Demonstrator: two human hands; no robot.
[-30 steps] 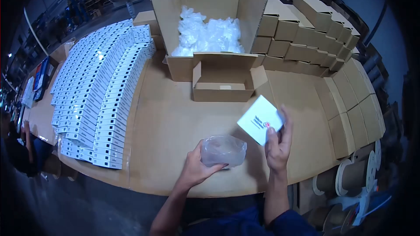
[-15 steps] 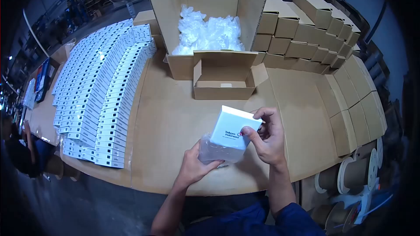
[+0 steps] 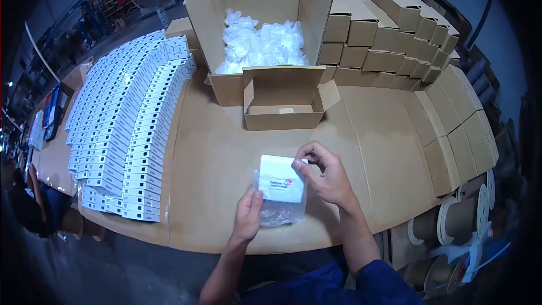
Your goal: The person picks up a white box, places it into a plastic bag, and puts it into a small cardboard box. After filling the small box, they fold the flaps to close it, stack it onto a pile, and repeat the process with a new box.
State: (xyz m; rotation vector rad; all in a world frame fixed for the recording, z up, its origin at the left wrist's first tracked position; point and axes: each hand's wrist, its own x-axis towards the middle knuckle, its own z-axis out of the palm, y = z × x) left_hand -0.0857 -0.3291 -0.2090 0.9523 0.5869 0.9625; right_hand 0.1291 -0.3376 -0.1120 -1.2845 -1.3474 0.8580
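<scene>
A white square box (image 3: 282, 176) printed "Telkom Indonesia" sits partly inside a clear plastic bag (image 3: 280, 214), above the front middle of the table. My left hand (image 3: 247, 214) is closed on the bag's left side, its thumb along the edge. At the box's upper right corner, my right hand (image 3: 327, 178) pinches with thumb and forefinger; whether the bag's rim is in that pinch too is hard to see. The box's lower part shows through the crumpled plastic.
An open small carton (image 3: 279, 121) stands beyond my hands, before a large carton (image 3: 197, 14) full of crumpled clear bags (image 3: 262, 45). Stacked white boxes (image 3: 127, 118) fill the left. Brown cartons (image 3: 389, 36) are piled back right, and spools (image 3: 460, 220) stand below the table's right edge.
The box has gone down and left, deeper into the bag, and now sits straighter. My right hand has moved left with it; my left hand has shifted slightly along the bag's side.
</scene>
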